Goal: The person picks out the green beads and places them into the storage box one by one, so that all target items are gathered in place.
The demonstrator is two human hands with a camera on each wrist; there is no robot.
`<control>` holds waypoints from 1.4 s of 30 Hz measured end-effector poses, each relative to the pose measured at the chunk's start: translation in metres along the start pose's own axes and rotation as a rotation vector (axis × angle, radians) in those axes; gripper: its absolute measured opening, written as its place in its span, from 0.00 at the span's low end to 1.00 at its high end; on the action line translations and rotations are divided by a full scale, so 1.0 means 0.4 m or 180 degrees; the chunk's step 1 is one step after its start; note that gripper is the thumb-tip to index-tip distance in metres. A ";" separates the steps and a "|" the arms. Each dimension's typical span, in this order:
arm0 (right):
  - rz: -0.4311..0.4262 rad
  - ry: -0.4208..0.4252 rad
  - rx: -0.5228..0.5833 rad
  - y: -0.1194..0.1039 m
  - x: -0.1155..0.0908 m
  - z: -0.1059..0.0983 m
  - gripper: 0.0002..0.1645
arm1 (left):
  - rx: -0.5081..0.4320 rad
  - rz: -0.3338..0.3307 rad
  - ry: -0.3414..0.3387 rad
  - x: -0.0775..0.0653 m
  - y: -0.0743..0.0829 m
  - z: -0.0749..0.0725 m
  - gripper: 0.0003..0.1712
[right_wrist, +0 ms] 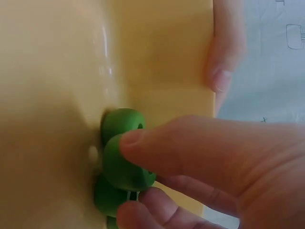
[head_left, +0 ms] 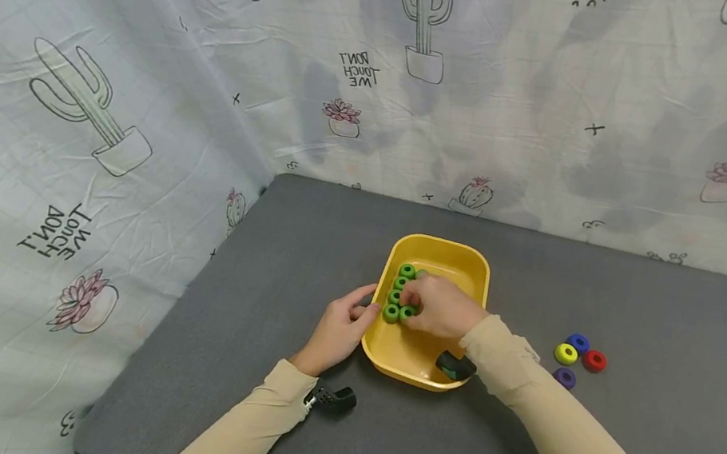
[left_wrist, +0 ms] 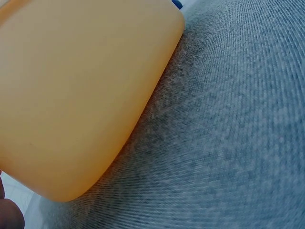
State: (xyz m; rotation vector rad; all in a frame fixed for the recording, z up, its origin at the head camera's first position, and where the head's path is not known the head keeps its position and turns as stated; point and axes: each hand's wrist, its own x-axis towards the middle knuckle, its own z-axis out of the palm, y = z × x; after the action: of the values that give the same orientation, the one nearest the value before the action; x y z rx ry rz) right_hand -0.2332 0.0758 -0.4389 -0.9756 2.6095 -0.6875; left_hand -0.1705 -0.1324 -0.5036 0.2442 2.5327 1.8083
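A yellow tray (head_left: 413, 361) lies on the grey table. At its left edge my left hand (head_left: 338, 332) grips the rim, thumb over the top and fingers along the outside wall. In the left wrist view the tray's side (left_wrist: 86, 95) fills the left half. My right hand (head_left: 443, 306) reaches into the tray and pinches a green ring (right_wrist: 121, 164) between thumb and fingers. Several more green rings (head_left: 395, 297) stand in rows along the left wall, partly hidden by that hand. Another green ring (right_wrist: 121, 125) sits right beside the pinched one.
Right of the tray lie a blue ring (head_left: 578, 344), a yellow ring (head_left: 566, 354), a red ring (head_left: 594, 361) and a purple ring (head_left: 565, 377), grouped close together. A cactus-print curtain (head_left: 520, 125) hangs behind the table and on its left side.
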 end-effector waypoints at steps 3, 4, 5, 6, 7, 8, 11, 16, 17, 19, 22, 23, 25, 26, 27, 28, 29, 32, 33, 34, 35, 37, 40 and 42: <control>0.0033 -0.0060 -0.0079 0.005 0.006 0.009 0.11 | 0.0023 0.0021 0.0033 -0.002 -0.002 0.000 0.26; 0.0031 -0.0071 -0.0109 0.007 0.008 0.012 0.11 | 0.0026 0.0036 0.0038 -0.003 -0.003 -0.001 0.26; 0.0015 -0.0073 -0.0143 0.009 0.010 0.015 0.11 | 0.0025 0.0044 0.0045 -0.005 -0.003 -0.001 0.26; 0.0005 -0.0074 -0.0173 0.010 0.012 0.018 0.11 | 0.0026 0.0062 0.0039 -0.005 -0.003 -0.002 0.26; -0.0008 -0.0071 -0.0187 0.011 0.013 0.020 0.12 | 0.0027 0.0077 0.0028 -0.006 -0.004 -0.003 0.26; -0.0026 -0.0064 -0.0205 0.012 0.014 0.022 0.12 | 0.0030 0.0097 0.0021 -0.006 -0.004 -0.004 0.26; -0.0036 -0.0061 -0.0208 0.013 0.015 0.023 0.12 | 0.0028 0.0154 -0.0007 -0.006 -0.006 -0.006 0.27; -0.0016 -0.0058 -0.0188 0.008 0.013 0.019 0.13 | 0.0063 0.0189 -0.0031 -0.004 -0.008 -0.010 0.26; -0.0005 -0.0056 -0.0180 0.007 0.013 0.018 0.13 | 0.0069 0.0194 -0.0031 -0.004 -0.007 -0.010 0.26; 0.0014 -0.0053 -0.0166 0.005 0.013 0.017 0.13 | 0.0081 0.0201 -0.0033 -0.004 -0.007 -0.011 0.26; 0.0040 -0.0055 -0.0146 0.003 0.014 0.019 0.13 | 0.0084 0.0198 -0.0035 -0.006 -0.006 -0.012 0.27; 0.0054 -0.0057 -0.0135 0.003 0.014 0.019 0.13 | 0.0088 0.0188 -0.0032 -0.006 -0.006 -0.012 0.27; 0.0095 -0.0050 -0.0100 0.002 0.013 0.019 0.14 | 0.0091 0.0178 -0.0030 -0.006 -0.005 -0.013 0.27; 0.0109 -0.0039 -0.0084 0.002 0.012 0.018 0.14 | 0.0087 0.0167 -0.0029 -0.006 -0.005 -0.013 0.27; 0.0106 -0.0018 -0.0067 0.002 0.010 0.015 0.14 | 0.0083 0.0160 -0.0031 -0.007 -0.004 -0.013 0.27; 0.0121 0.0004 -0.0046 0.001 0.007 0.010 0.14 | 0.0079 0.0150 -0.0029 -0.007 -0.003 -0.012 0.27; 0.0143 0.0035 -0.0025 0.001 0.003 0.005 0.14 | 0.0072 0.0148 -0.0027 -0.006 -0.002 -0.011 0.26; 0.0101 0.0187 0.0011 -0.001 -0.011 -0.014 0.13 | 0.0026 0.0122 -0.0005 -0.006 0.000 -0.008 0.27; 0.0078 0.0246 0.0030 -0.003 -0.016 -0.022 0.13 | 0.0020 0.0107 -0.0010 -0.007 0.009 -0.008 0.27; 0.0071 0.0302 0.0058 -0.004 -0.021 -0.029 0.13 | 0.0013 0.0110 -0.0008 -0.007 0.008 -0.008 0.27; 0.0045 0.0365 0.0075 -0.007 -0.027 -0.036 0.14 | 0.0003 0.0105 -0.0009 -0.007 0.008 -0.008 0.27; -0.0008 0.0524 0.0092 -0.016 -0.043 -0.051 0.15 | -0.0016 0.0089 -0.0010 -0.007 0.006 -0.009 0.27; -0.0025 0.0772 0.0050 -0.034 -0.075 -0.070 0.18 | -0.0009 0.0111 0.0014 -0.006 -0.006 -0.008 0.26; -0.0011 0.0938 -0.0044 -0.046 -0.100 -0.083 0.20 | -0.0001 0.0105 0.0035 -0.006 -0.007 -0.006 0.26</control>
State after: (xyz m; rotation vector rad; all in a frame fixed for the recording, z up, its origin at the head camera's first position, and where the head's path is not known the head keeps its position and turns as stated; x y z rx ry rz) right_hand -0.2071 0.1019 -0.3979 -0.9455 2.8671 -0.8750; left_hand -0.1686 -0.1358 -0.5058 0.2783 2.5507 1.8264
